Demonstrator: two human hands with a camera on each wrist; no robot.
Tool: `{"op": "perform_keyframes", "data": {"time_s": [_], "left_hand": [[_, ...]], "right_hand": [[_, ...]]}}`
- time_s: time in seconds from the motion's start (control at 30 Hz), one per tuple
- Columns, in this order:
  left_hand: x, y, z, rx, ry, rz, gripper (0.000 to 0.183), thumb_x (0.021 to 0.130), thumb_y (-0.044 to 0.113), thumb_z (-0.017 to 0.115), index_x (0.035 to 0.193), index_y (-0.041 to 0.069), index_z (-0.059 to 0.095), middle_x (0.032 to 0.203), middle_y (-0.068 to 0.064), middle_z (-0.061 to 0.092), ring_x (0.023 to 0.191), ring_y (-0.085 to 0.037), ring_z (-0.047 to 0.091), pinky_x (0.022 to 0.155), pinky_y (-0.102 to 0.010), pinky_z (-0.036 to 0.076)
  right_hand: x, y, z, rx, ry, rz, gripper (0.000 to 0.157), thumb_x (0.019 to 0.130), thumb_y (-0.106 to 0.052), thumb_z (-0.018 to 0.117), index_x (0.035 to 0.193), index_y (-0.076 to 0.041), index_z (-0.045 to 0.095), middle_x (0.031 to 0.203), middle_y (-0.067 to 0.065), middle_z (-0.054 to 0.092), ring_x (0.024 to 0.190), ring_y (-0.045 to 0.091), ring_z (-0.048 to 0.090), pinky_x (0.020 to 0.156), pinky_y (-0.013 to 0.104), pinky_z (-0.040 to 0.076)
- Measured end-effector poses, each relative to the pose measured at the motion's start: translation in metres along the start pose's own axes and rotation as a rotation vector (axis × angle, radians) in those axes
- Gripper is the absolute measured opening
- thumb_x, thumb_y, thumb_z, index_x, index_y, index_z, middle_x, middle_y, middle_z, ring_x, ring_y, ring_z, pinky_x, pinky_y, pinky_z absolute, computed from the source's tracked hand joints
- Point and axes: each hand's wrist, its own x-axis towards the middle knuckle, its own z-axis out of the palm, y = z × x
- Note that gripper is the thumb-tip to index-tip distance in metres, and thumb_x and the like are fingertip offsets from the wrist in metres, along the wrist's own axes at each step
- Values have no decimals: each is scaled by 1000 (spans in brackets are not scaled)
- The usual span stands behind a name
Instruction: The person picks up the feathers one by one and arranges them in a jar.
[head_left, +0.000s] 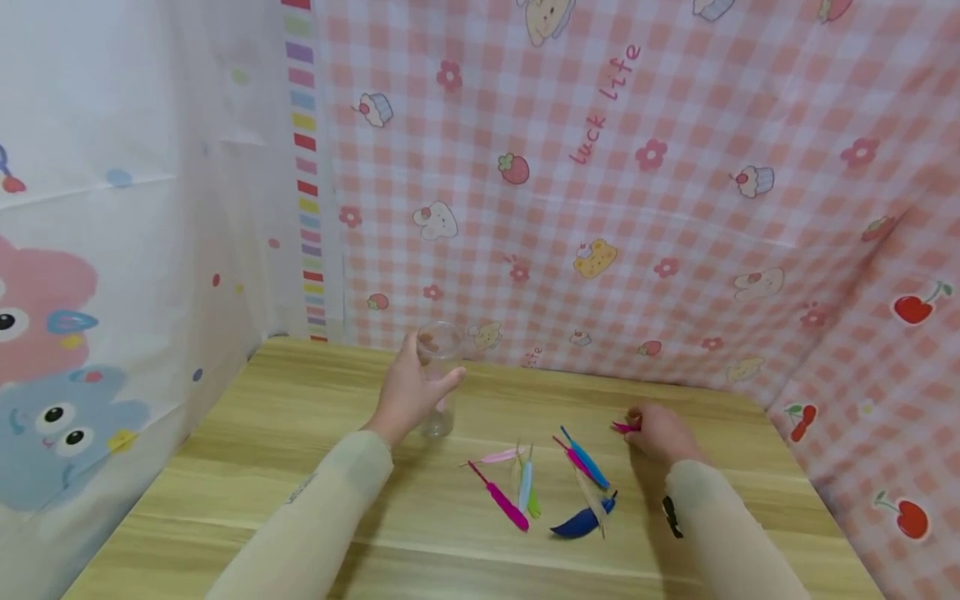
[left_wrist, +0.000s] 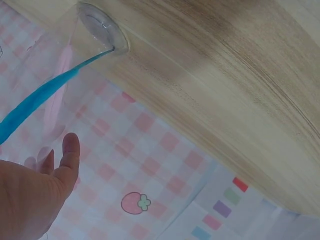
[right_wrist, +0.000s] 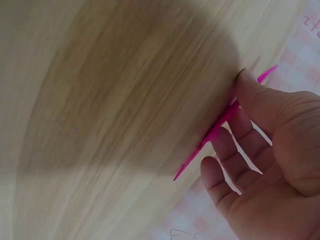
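Note:
My left hand [head_left: 412,387] grips a tall clear cup [head_left: 440,427], thumb on the near side and fingers round the far side. In the left wrist view, a pale pink feather [left_wrist: 59,95] and a turquoise feather [left_wrist: 37,100] show at the cup; whether both are inside, I cannot tell. Over to the right, my right hand [head_left: 663,433] pinches a magenta feather [right_wrist: 215,134] between thumb and fingers, just by the tabletop. Between the hands lie loose feathers: a magenta one [head_left: 507,506], a light blue one [head_left: 526,486], a blue one [head_left: 588,462] and a navy one [head_left: 576,525].
A wood-grain table [head_left: 300,392] carries everything. Behind it hangs a pink checked cloth [head_left: 480,208], with a white printed cloth [head_left: 150,250] at the left. Beside the right sleeve is a small dark item [head_left: 672,517], partly covered and unclear.

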Motion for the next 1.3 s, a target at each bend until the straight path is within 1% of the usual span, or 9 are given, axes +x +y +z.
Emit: {"op": "perform_keyframes", "data": {"time_s": [0.17,0.27,0.47,0.63,0.73,0.83,1.0,1.1,1.3], "left_hand": [[1,2,0,4,8,3,83,93,43,83,155,13,38,145,-24,59,134,-44,61,111,-58,56],[3,1,2,16,12,15,83,93,43,83,155,13,38,144,-23,60,132,-43,62,110,-57,57],[4,1,3,22,11,25,83,93,43,83,154,12,38,144,-24,59,134,-45,61,110,-58,56],[5,2,5,25,13,29,83,93,44,83,155,12,38,143,-24,59,132,-44,62,109,-57,57],[4,4,5,18,15,28,84,93,43,84,156,12,37,145,-24,59,134,-44,61,110,-57,57],[3,5,4,8,18,26,86,93,42,84,157,12,36,146,-25,59,137,-44,60,111,-58,56],[1,4,4,-8,19,22,84,93,41,84,157,11,37,147,-24,58,140,-45,57,111,-60,55],[0,2,4,-10,15,24,85,93,41,84,157,11,36,148,-23,57,140,-45,57,111,-59,56],[-3,-1,3,-11,13,22,84,94,42,83,157,11,37,149,-22,57,140,-42,57,111,-60,55]], "right_hand": [[3,-6,4,-61,-10,9,15,98,-10,74,111,-1,75,105,15,77,98,33,72,93,58,60],[2,-11,5,-51,-12,17,11,100,-13,73,106,-4,77,99,11,76,90,28,69,87,55,60],[1,-24,1,64,-18,37,17,105,-24,69,105,-10,79,91,3,72,82,21,60,76,40,54],[8,-45,-8,175,15,80,25,109,-26,64,118,-8,78,104,7,75,87,21,62,79,38,55],[13,-62,-15,192,86,26,26,109,-28,65,118,-9,79,108,9,79,87,21,66,80,40,58],[14,-83,-23,209,159,-65,23,108,-28,66,114,-11,80,103,8,80,84,20,68,77,40,58],[6,-121,-38,296,252,-174,19,107,-27,68,109,-12,80,99,6,80,86,20,71,74,37,60],[-2,-143,-49,346,307,-211,20,106,-28,68,112,-12,78,99,6,80,84,20,70,71,35,59],[-19,-176,-68,452,392,-286,25,106,-26,68,126,-12,71,96,5,80,73,19,62,58,29,50]]}}
